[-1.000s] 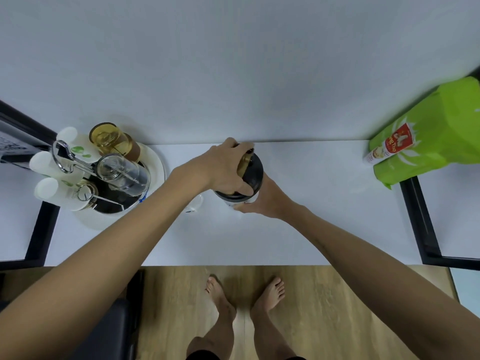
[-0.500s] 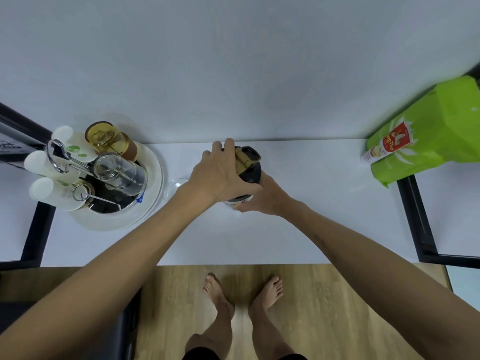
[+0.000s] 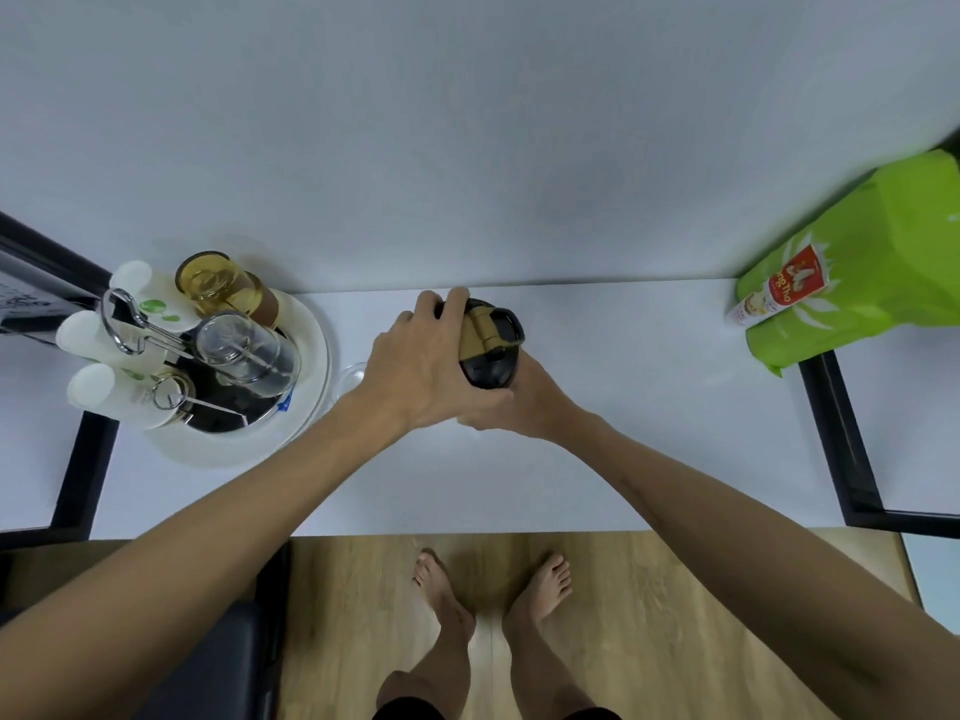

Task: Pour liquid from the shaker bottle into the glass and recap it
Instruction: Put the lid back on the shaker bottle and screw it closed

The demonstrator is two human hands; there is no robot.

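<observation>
Shaker bottle (image 3: 491, 350) stands upright on the white table (image 3: 623, 407), black lid and gold flip cap on top. Left of the bottle sits a round tray (image 3: 311, 356) of upturned glasses; a clear glass (image 3: 353, 379) peeks out just beside the bottle. The left hand (image 3: 415, 366) curls over the lid, the right hand (image 3: 519, 402) wraps the body. Far right lies a green bag (image 3: 857, 283)
</observation>
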